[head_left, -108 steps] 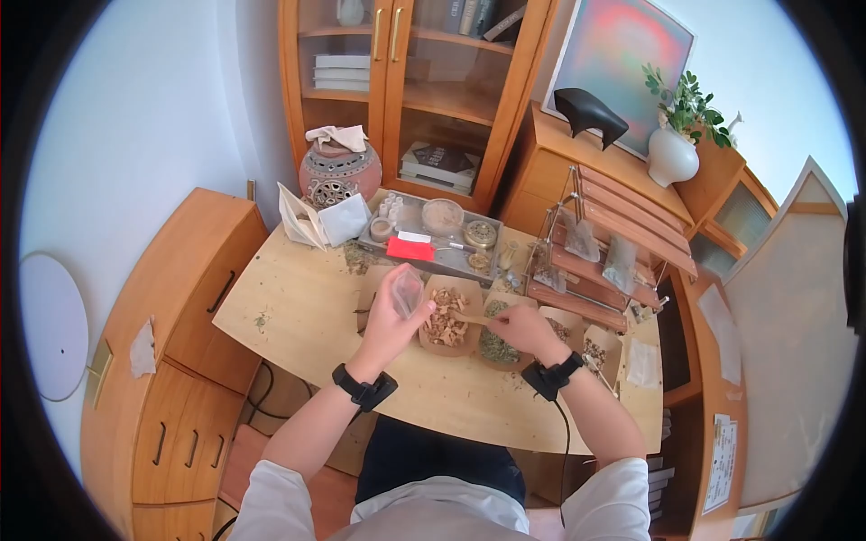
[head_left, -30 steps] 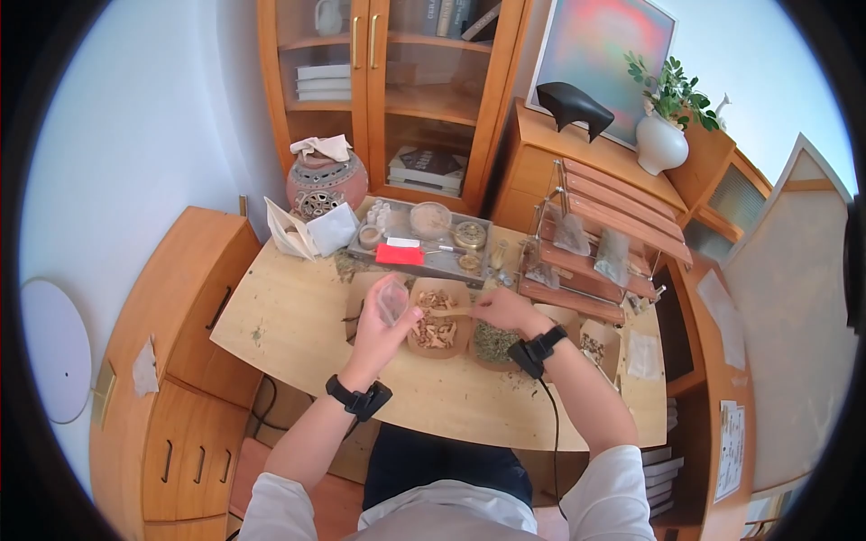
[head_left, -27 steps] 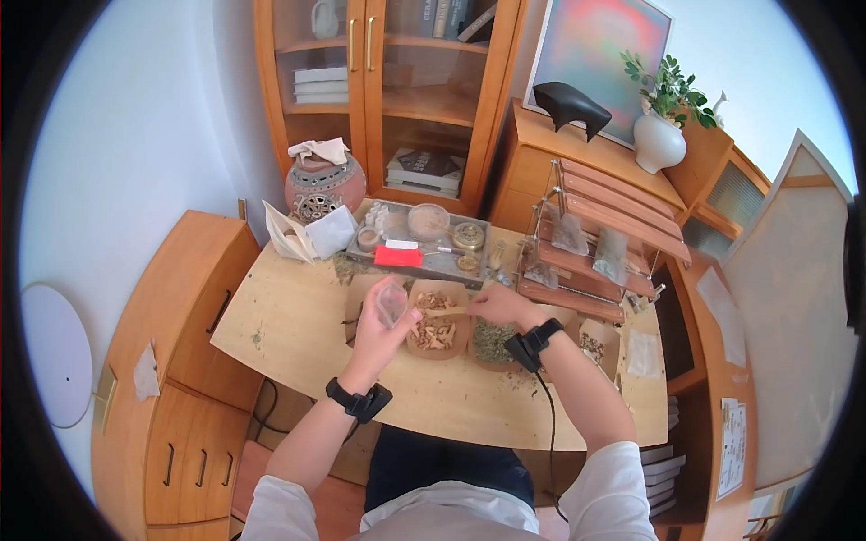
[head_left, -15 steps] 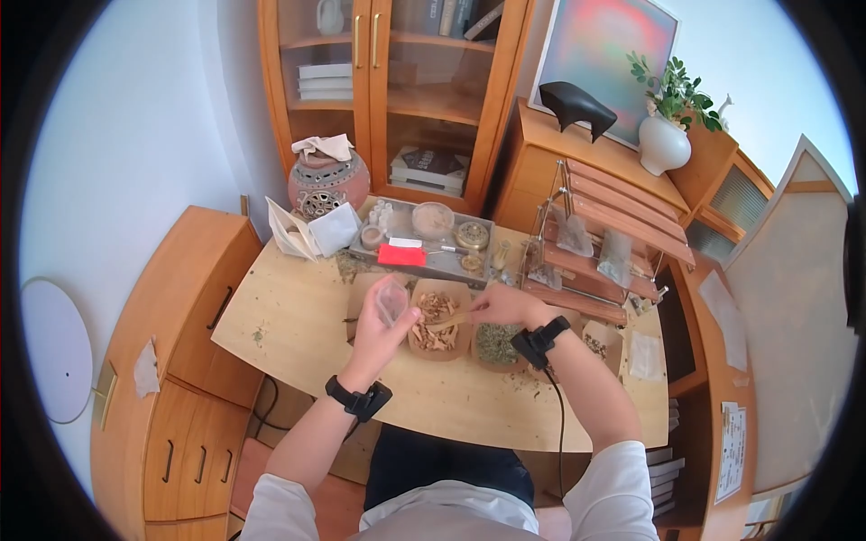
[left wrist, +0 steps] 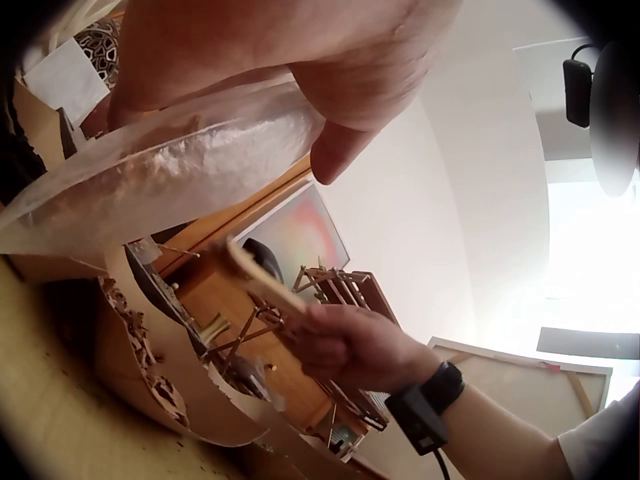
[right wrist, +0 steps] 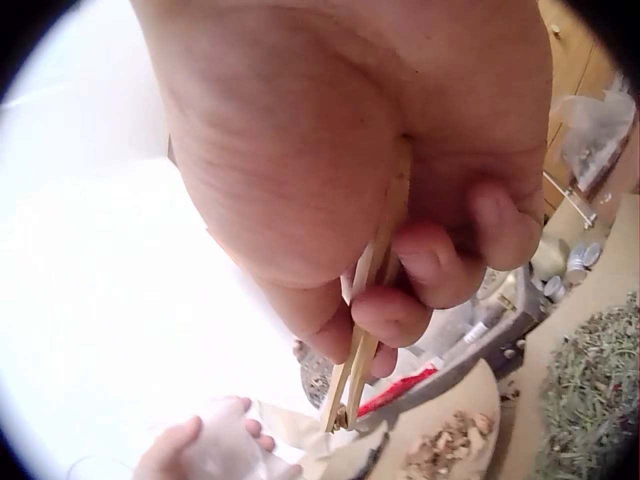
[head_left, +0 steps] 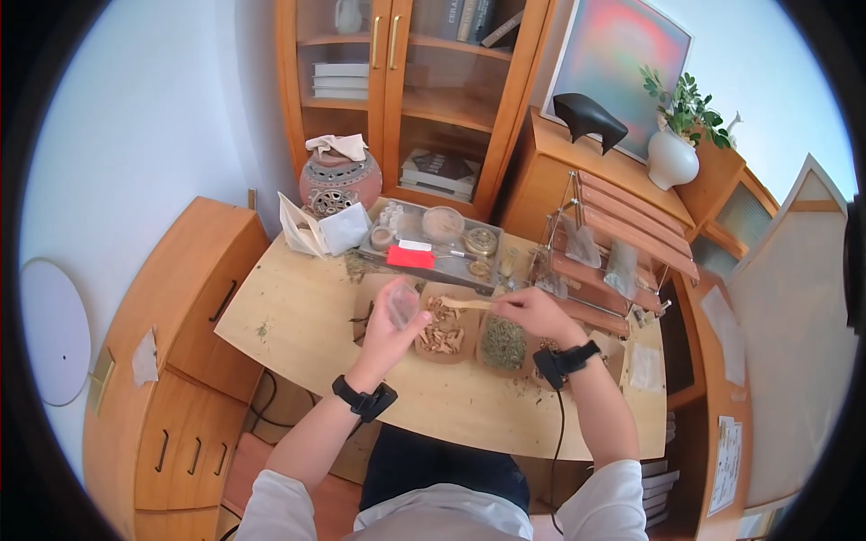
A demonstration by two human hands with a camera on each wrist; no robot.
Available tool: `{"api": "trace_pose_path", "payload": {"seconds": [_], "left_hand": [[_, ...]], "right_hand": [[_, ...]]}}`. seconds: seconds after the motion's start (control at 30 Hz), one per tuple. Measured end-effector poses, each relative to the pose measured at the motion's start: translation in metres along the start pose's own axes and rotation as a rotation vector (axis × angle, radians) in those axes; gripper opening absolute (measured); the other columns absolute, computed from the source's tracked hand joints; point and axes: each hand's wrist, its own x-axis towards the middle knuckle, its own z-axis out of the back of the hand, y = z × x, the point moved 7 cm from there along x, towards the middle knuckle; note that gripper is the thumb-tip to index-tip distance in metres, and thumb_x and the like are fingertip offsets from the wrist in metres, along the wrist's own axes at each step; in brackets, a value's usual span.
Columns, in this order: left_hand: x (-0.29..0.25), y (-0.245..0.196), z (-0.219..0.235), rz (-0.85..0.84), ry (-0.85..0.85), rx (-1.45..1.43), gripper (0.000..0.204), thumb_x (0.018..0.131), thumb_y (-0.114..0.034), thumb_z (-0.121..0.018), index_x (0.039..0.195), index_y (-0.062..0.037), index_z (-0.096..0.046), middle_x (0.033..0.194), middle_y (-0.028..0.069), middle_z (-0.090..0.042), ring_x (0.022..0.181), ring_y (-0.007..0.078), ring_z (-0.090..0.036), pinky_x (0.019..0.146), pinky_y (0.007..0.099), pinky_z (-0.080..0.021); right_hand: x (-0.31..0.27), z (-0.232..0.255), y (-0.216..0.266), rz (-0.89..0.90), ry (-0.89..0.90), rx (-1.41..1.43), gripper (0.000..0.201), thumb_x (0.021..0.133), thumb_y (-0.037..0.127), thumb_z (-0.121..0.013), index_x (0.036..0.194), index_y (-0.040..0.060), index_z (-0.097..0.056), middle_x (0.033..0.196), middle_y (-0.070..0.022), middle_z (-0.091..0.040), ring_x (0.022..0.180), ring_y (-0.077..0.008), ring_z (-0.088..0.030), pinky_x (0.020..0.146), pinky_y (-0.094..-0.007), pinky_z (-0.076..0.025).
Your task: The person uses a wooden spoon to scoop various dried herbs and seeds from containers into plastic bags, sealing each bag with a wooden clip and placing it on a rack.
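Note:
My left hand [head_left: 393, 326] holds a clear plastic bag [head_left: 403, 307] over the left part of the row of paper trays. In the left wrist view the bag [left wrist: 170, 165] hangs beneath the fingers and thumb, with some brownish contents showing through. My right hand [head_left: 534, 316] pinches the handle of a small wooden scoop [head_left: 465, 304], whose tip is above the tray of brown wood chips [head_left: 442, 334]. A bit of brown material shows at the tip of the scoop [right wrist: 345, 400] in the right wrist view. Just below the right hand is a tray of dried green herb [head_left: 502, 345].
Behind the trays lies a grey tray [head_left: 370, 245] with jars, vials and a red packet [head_left: 409, 258]. A wooden rack [head_left: 613, 261] with small bags stands at the right. A pierced clay pot [head_left: 341, 185] and pale paper pouches [head_left: 343, 227] stand at the back left.
The right hand has drawn the scoop rightward, away from the bag and up over the back of the wood-chip tray. The left hand keeps the bag in place. The head view has shifted slightly.

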Motion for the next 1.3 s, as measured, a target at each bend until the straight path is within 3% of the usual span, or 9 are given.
{"api": "trace_pose_path", "payload": {"seconds": [0.23, 0.27, 0.37, 0.4, 0.5, 0.63, 0.77, 0.97, 1.3], "left_hand": [[-0.003, -0.028, -0.015, -0.106, 0.002, 0.263, 0.072, 0.083, -0.018, -0.078, 0.141, -0.0019, -0.039, 0.131, 0.016, -0.052, 0.124, 0.0262, -0.05, 0.106, 0.0385, -0.038], [-0.004, -0.028, -0.018, -0.147, 0.008, 0.274, 0.072, 0.083, -0.015, -0.077, 0.142, -0.0027, -0.038, 0.13, 0.0145, -0.052, 0.124, 0.0251, -0.049, 0.107, 0.0383, -0.037], [-0.005, -0.024, -0.02, -0.127, 0.048, 0.27, 0.072, 0.083, -0.013, -0.077, 0.142, -0.0028, -0.037, 0.133, 0.0142, -0.051, 0.128, 0.0241, -0.047, 0.11, 0.0377, -0.034], [-0.005, -0.026, -0.021, -0.127, 0.04, 0.266, 0.072, 0.083, -0.013, -0.077, 0.142, -0.0026, -0.037, 0.132, 0.0139, -0.051, 0.127, 0.0239, -0.047, 0.109, 0.0378, -0.035], [-0.008, -0.031, -0.015, -0.063, -0.005, 0.233, 0.07, 0.083, -0.012, -0.077, 0.142, -0.0031, -0.038, 0.128, 0.0117, -0.052, 0.123, 0.0223, -0.05, 0.107, 0.0377, -0.038], [-0.008, -0.019, -0.005, 0.008, -0.055, 0.101, 0.07, 0.084, -0.02, -0.078, 0.14, -0.0026, -0.041, 0.126, 0.0116, -0.055, 0.119, 0.0207, -0.053, 0.102, 0.0362, -0.042], [-0.008, -0.008, 0.002, 0.036, -0.084, 0.036, 0.069, 0.083, -0.017, -0.078, 0.14, -0.0032, -0.041, 0.123, 0.0091, -0.055, 0.117, 0.0185, -0.053, 0.102, 0.0346, -0.042], [-0.012, -0.021, -0.002, 0.072, -0.088, -0.01, 0.067, 0.084, -0.007, -0.075, 0.141, -0.0044, -0.04, 0.124, 0.0072, -0.054, 0.118, 0.0168, -0.053, 0.104, 0.0335, -0.042], [-0.015, -0.024, -0.004, 0.13, -0.089, -0.017, 0.067, 0.086, -0.005, -0.072, 0.143, -0.0055, -0.038, 0.128, 0.0087, -0.052, 0.121, 0.0181, -0.052, 0.105, 0.0336, -0.041]], "right_hand": [[-0.028, 0.002, 0.079, 0.082, -0.035, 0.072, 0.025, 0.095, 0.019, -0.066, 0.105, -0.0035, -0.07, 0.083, -0.0013, -0.068, 0.078, -0.0056, -0.057, 0.071, -0.0242, -0.049], [-0.028, -0.004, 0.084, 0.135, -0.037, 0.084, 0.025, 0.094, 0.019, -0.067, 0.106, -0.003, -0.07, 0.085, -0.0045, -0.07, 0.078, -0.007, -0.058, 0.072, -0.0254, -0.049], [-0.036, -0.011, 0.098, 0.156, -0.099, -0.217, 0.025, 0.092, 0.018, -0.069, 0.106, -0.0028, -0.07, 0.087, -0.0082, -0.071, 0.078, -0.0083, -0.059, 0.073, -0.0262, -0.05], [-0.035, -0.01, 0.094, 0.175, -0.128, -0.156, 0.028, 0.089, 0.026, -0.071, 0.105, 0.0031, -0.072, 0.087, -0.0143, -0.071, 0.076, -0.02, -0.066, 0.072, -0.0319, -0.051], [-0.039, 0.002, 0.085, 0.098, -0.148, 0.023, 0.029, 0.09, 0.026, -0.069, 0.106, 0.0014, -0.071, 0.089, -0.0156, -0.072, 0.08, -0.0221, -0.069, 0.074, -0.0339, -0.052], [-0.026, 0.007, 0.031, 0.018, -0.199, -0.011, 0.032, 0.091, 0.025, -0.068, 0.106, -0.003, -0.069, 0.091, -0.0174, -0.072, 0.083, -0.0246, -0.069, 0.078, -0.0344, -0.052], [-0.01, -0.011, -0.007, 0.01, -0.19, -0.123, 0.028, 0.087, 0.026, -0.066, 0.102, 0.0036, -0.072, 0.09, -0.019, -0.071, 0.084, -0.033, -0.069, 0.076, -0.0386, -0.053], [-0.003, -0.019, -0.007, -0.148, -0.211, -0.358, 0.028, 0.087, 0.029, -0.065, 0.097, 0.0038, -0.073, 0.09, -0.0195, -0.07, 0.085, -0.0375, -0.067, 0.075, -0.0408, -0.054], [0.006, -0.039, -0.013, -0.171, -0.183, -0.316, 0.026, 0.088, 0.031, -0.061, 0.092, 0.0101, -0.075, 0.087, -0.0165, -0.071, 0.083, -0.0359, -0.068, 0.075, -0.0439, -0.055]]}}
